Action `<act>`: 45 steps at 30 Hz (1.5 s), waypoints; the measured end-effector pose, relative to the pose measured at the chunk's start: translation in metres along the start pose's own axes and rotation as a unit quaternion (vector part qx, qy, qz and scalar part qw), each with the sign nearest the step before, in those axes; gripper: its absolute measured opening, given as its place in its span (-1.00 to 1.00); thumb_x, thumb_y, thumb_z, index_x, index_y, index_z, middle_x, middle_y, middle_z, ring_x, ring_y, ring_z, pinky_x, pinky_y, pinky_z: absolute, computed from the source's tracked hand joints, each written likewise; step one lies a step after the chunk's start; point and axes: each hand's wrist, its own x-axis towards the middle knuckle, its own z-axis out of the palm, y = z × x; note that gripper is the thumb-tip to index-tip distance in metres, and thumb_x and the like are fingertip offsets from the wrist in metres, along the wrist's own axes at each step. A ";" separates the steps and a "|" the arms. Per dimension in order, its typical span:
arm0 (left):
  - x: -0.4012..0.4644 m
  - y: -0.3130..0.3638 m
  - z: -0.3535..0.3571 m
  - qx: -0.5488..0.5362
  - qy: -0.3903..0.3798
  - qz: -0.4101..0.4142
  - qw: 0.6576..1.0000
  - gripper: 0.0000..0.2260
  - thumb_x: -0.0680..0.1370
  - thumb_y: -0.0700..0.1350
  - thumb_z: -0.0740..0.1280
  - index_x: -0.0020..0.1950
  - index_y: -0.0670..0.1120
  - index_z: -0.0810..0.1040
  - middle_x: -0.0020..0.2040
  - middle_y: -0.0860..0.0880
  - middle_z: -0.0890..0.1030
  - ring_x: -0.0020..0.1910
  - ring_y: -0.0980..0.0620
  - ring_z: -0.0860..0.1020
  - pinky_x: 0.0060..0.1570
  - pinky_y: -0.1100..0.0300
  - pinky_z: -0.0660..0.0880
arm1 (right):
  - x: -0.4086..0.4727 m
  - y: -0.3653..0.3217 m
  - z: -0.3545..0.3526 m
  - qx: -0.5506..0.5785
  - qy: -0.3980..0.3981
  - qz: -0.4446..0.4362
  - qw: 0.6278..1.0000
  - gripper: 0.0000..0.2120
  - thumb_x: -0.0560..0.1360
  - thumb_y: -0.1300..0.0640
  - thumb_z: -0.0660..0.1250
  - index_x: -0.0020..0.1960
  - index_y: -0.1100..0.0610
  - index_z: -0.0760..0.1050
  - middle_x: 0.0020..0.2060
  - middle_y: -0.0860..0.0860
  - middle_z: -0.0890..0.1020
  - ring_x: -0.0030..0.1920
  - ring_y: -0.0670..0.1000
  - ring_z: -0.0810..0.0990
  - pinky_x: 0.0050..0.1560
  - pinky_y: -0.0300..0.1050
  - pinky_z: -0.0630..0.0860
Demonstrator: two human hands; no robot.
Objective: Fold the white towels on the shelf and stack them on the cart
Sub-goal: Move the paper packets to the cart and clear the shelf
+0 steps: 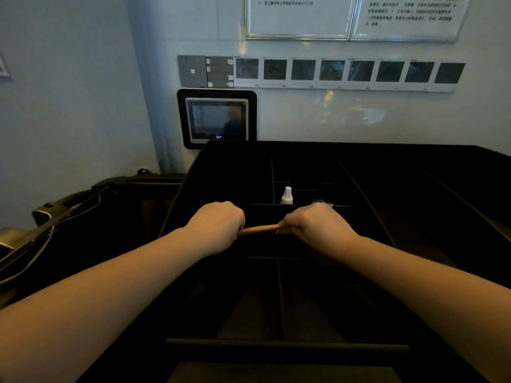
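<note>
Towels: none in view, and no shelf either, so I can't tell you where they lie relative to your fingers; they must be somewhere off frame.

Your left hand [218, 221] and right hand [315, 223] are both curled tight around a wooden bar [258, 229], one at each end, knuckles up. It looks like the push handle of the cart [414, 172], but that's a guess. Bare wood shows between the fists.

The cart is a black tray top split into compartments by thin dividers. A small white bottle [287, 195] stands upright in a compartment just beyond the bar, between your hands. The remaining compartments look dark; too dim to say what's in them.

Beyond the cart: a wall with a small touchscreen panel [217, 118], a row of dark photo cards [348, 71] and framed notices [298, 16]. A dark bag [83, 211] sits left of the cart.

Handling, my judgement only: towels will be soft, light and floppy, not fragile. Pinch them at the corners or along one edge, both hands, so the cloth hangs flat for the fold. Carry the folded stack from underneath or it'll slump.

No folded towel shows on the cart, so the stack isn't started.
</note>
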 end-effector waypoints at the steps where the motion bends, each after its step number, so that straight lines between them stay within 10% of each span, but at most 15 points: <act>1: 0.000 0.001 0.000 0.008 0.004 0.000 1.000 -0.92 0.43 -0.08 0.43 -0.23 0.08 0.58 -0.42 0.11 0.42 -0.45 0.21 0.39 -0.54 0.34 0.18 | 0.000 -0.001 0.001 -0.002 0.001 -0.004 1.000 -0.76 0.59 0.07 0.21 0.22 -0.03 0.53 -0.01 -0.07 0.61 0.01 -0.08 0.57 0.05 -0.19 0.48; 11: -0.008 -0.005 -0.022 0.048 0.068 0.025 0.996 -0.85 0.42 -0.11 0.41 -0.28 0.11 0.51 -0.45 0.14 0.30 -0.45 0.10 0.34 -0.49 0.25 0.19 | -0.009 0.002 -0.007 0.037 0.114 -0.033 0.992 -0.76 0.49 0.22 0.36 0.14 0.06 0.61 -0.13 -0.03 0.68 -0.10 -0.04 0.64 -0.04 -0.11 0.58; 24: 0.009 0.024 -0.006 0.074 -0.068 -0.018 0.995 -0.90 0.52 -0.23 0.28 -0.10 -0.05 0.54 -0.34 0.04 0.37 -0.33 0.01 0.45 -0.31 0.11 0.44 | 0.020 0.007 0.032 -0.030 -0.060 0.055 0.996 -0.84 0.54 0.14 0.31 0.11 -0.01 0.51 -0.21 -0.09 0.50 -0.14 -0.03 0.55 -0.18 -0.21 0.38; 29: 0.000 0.019 -0.014 -0.086 -0.139 -0.044 0.985 -0.67 0.55 -0.02 0.33 0.32 0.06 0.50 0.09 0.01 0.59 0.03 0.03 0.56 0.02 0.16 0.53 | 0.016 0.004 0.031 0.054 -0.105 0.069 0.991 -0.66 0.55 0.04 0.29 0.32 -0.09 0.45 0.07 -0.10 0.59 0.05 -0.10 0.56 0.12 -0.14 0.52; 34: -0.018 0.014 -0.013 -0.124 -0.241 0.027 0.962 -0.60 0.66 0.11 -0.03 0.49 0.12 0.26 0.44 -0.07 0.38 0.33 -0.04 0.41 0.32 0.11 0.34 | 0.023 0.006 0.031 0.133 -0.210 0.002 0.969 -0.57 0.62 0.07 0.13 0.44 -0.23 0.22 0.33 -0.04 0.44 0.28 -0.05 0.44 0.33 -0.03 0.38; 38: -0.016 0.014 -0.009 -0.070 -0.320 0.040 0.944 -0.56 0.68 0.09 -0.16 0.57 0.09 0.01 0.58 -0.05 -0.03 0.54 -0.10 0.02 0.45 0.10 -0.02 | 0.036 -0.005 0.037 0.059 -0.285 -0.029 0.956 -0.39 0.60 0.26 0.13 0.45 -0.32 0.13 0.24 0.00 0.46 0.12 -0.01 0.49 0.21 -0.04 0.44; 45: -0.022 0.010 -0.012 -0.050 -0.330 -0.002 0.943 -0.55 0.67 0.09 -0.10 0.54 0.02 0.13 0.56 -0.09 0.07 0.51 -0.08 0.11 0.43 0.05 0.09 | 0.031 0.010 0.030 0.023 -0.318 0.015 0.948 -0.47 0.62 0.17 0.08 0.46 -0.30 0.09 -0.19 -0.16 0.31 -0.22 -0.11 0.40 -0.26 -0.25 0.28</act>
